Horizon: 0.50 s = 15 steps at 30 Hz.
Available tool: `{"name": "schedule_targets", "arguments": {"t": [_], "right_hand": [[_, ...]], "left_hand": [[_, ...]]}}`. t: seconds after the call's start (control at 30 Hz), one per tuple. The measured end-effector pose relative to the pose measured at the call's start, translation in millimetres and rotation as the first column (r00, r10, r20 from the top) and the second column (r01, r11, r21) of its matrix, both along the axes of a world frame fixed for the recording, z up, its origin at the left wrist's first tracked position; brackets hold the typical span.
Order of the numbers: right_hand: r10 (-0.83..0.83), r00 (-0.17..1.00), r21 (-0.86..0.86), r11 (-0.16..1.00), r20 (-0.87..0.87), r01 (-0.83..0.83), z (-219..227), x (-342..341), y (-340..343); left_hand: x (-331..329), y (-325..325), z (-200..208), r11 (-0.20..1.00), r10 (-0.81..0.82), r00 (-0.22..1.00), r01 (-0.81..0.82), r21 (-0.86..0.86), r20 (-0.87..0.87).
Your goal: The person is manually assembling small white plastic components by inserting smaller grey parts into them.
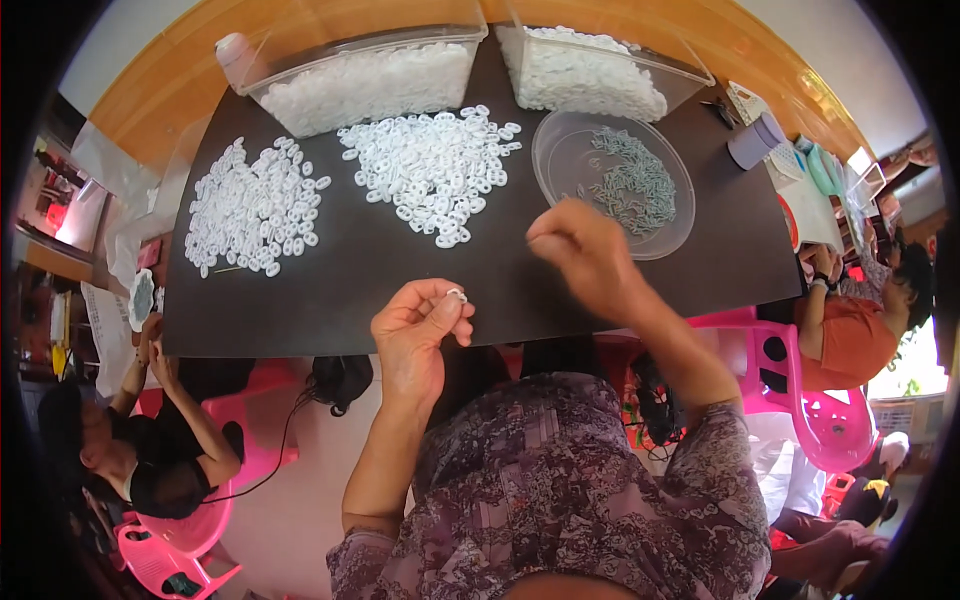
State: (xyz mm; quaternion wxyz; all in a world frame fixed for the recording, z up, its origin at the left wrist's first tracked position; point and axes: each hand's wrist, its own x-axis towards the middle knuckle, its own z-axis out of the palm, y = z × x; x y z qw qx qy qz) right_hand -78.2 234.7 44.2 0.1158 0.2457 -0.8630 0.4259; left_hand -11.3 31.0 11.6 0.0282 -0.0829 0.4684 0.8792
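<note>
Near the table's front edge, my left hand (425, 318) pinches a small white oval plastic piece (457, 296) between thumb and fingertips. My right hand (585, 250) is raised to the right of it, fingers curled together; whether something tiny is in them I cannot see. Just beyond that hand lies a round clear tray (548, 165) with many small grey-green metal pins (640, 185) in it. A heap of white oval pieces with holes (430, 165) sits at the middle of the table. Another heap of similar white pieces (255, 205) spreads out on the left.
Two clear bins, one at the back left (375, 85) and one at the back right (590, 75), hold more white pieces. A grey-lilac cup (755, 142) stands on the right side of the dark table (310, 310). People sit at both sides on pink plastic chairs (835, 430).
</note>
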Motion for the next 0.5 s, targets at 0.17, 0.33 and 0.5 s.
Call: {"name": "schedule_targets", "arguments": {"t": [0.17, 0.33, 0.5], "right_hand": [[0.145, 0.956, -0.201, 0.975, 0.257, -0.094, -1.5, 27.5, -46.0], [0.246, 0.904, -0.339, 0.933, 0.350, -0.123, -8.8, 34.9, -59.0], [0.237, 0.908, -0.318, 0.940, 0.344, -0.125, -8.3, 36.8, -61.1]], "left_hand": [[5.6, 3.0, 4.5, 0.999, 0.039, 0.999, -0.039, 0.021, 0.006], [10.3, 2.3, 6.0, 0.997, 0.078, 0.996, -0.078, 0.022, -0.035], [13.9, 1.7, 5.2, 0.994, 0.105, 0.993, -0.106, -0.001, -0.048]]}}
